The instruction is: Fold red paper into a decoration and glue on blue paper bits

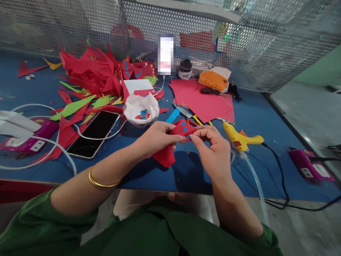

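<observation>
A folded red paper piece (165, 157) with several small blue squares (183, 124) on its face is held above the front of the blue table. My left hand (157, 137) pinches it between thumb and fingers, its lower flap hanging beneath. At its right edge, my right hand (214, 149) is closed, thumb and forefinger pinching there. One blue square (188, 137) shows right by the right thumb tip; whether it is stuck down I cannot tell. Just behind my left hand stands a clear bowl (128, 119) lined with white tissue, with small blue and orange-red bits (143, 114) inside.
Red and green scraps (90, 71) heap at back left. A dark phone (94, 134) and white cables lie left. Red sheets (205, 103), scissors (183, 111) and a screwdriver (211, 91) lie behind my hands. A yellow glue gun (241, 137) with a black cord sits right. A lit phone (165, 53) stands at the back.
</observation>
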A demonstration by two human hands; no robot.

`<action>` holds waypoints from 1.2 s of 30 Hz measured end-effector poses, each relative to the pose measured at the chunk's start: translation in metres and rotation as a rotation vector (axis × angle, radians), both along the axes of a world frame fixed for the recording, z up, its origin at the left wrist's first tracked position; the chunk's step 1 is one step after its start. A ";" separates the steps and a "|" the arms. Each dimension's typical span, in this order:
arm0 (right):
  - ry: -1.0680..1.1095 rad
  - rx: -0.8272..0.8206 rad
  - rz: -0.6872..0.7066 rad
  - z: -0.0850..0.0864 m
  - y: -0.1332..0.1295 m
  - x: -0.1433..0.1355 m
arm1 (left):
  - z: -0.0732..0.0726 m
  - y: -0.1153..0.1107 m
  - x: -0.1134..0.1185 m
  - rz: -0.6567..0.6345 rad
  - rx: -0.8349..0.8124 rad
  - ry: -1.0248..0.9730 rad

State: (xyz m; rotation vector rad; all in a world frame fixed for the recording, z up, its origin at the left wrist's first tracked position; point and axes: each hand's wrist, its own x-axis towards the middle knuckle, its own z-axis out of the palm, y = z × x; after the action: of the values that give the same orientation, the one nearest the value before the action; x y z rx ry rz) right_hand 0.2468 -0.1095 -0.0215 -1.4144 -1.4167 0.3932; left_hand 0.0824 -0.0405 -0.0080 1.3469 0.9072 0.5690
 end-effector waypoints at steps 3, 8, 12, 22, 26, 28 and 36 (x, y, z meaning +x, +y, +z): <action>-0.026 0.000 -0.006 0.000 0.001 -0.001 | 0.001 -0.001 0.001 0.007 -0.010 0.000; -0.057 0.001 -0.010 0.000 0.001 -0.001 | 0.000 -0.001 0.000 0.012 0.009 -0.005; -0.061 0.000 -0.005 0.000 0.000 -0.002 | 0.001 -0.001 -0.001 0.003 0.036 0.000; -0.032 -0.014 -0.010 0.001 0.000 -0.003 | 0.003 -0.002 -0.001 -0.003 0.055 0.027; -0.025 -0.018 -0.015 0.001 0.000 -0.004 | 0.003 -0.002 -0.001 -0.010 0.060 0.042; -0.026 -0.015 -0.016 0.001 0.000 -0.004 | 0.003 -0.003 -0.001 -0.011 0.063 0.048; -0.049 -0.002 -0.014 0.003 0.001 -0.005 | 0.004 -0.002 0.000 -0.004 0.069 0.037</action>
State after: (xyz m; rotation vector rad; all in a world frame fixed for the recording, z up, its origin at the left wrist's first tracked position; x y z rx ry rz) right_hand 0.2417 -0.1087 -0.0189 -1.4436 -1.4449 0.3535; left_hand 0.0824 -0.0428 -0.0043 1.4252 0.9214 0.5789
